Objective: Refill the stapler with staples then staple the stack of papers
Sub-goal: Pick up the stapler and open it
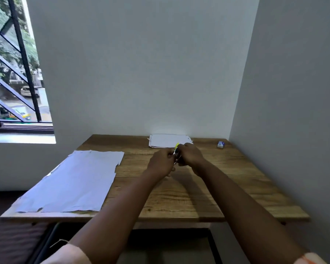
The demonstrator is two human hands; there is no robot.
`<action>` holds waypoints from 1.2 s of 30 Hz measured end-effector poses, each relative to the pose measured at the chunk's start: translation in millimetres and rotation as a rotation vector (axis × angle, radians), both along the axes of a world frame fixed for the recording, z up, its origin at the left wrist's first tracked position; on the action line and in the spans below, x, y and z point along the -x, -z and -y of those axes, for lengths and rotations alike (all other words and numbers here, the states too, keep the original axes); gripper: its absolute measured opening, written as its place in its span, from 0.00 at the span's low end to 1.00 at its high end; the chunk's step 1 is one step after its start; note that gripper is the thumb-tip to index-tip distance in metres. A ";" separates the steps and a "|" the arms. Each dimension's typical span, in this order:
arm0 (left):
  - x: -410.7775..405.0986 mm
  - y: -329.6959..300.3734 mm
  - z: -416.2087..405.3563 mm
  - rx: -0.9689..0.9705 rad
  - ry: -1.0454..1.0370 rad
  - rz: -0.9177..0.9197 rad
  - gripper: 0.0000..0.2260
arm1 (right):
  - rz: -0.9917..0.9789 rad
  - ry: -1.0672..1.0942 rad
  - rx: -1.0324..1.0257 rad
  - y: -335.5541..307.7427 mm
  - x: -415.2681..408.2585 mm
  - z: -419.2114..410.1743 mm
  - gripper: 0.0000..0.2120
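Both forearms were stretched from six o'clock toward table (227, 187) centre. Left hand (161, 162) and right hand (189, 155) were curled round the small yellow-green stapler (176, 148), held above the wood. Light, rigid, probably slick plastic; best gripped along its sides. Staple box (220, 144) lay at two o'clock, stack of papers (168, 140) at twelve.

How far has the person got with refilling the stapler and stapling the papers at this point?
Nothing looks finished. Both hands, left hand and right hand, hold the yellow-green stapler above the table, apparently in the refill step; whether staples are in cannot be seen. The small staple box sits at the far right. The paper stack by the wall and the large sheets lie untouched, so stapling remains.
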State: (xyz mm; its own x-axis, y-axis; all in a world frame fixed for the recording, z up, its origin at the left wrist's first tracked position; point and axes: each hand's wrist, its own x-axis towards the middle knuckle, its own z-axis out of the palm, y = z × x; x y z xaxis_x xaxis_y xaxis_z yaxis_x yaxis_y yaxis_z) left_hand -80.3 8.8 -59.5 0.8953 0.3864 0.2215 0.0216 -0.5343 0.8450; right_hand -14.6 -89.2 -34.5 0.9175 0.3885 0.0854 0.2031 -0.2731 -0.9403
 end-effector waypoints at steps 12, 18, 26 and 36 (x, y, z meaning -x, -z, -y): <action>-1.9 -7.7 14.7 -0.129 -0.203 0.004 0.08 | -0.146 0.223 -0.166 11.9 11.4 -25.0 0.14; -4.8 -7.8 1.7 0.039 -0.222 0.056 0.14 | -0.189 0.157 -0.303 22.2 4.5 -21.3 0.13; 1.0 4.0 -24.6 0.855 -0.258 0.120 0.16 | -0.212 0.392 -0.519 31.4 -17.4 -14.0 0.18; 1.1 -1.5 -37.8 0.195 -0.002 -0.135 0.18 | -0.284 0.034 -0.631 41.4 -14.9 8.4 0.10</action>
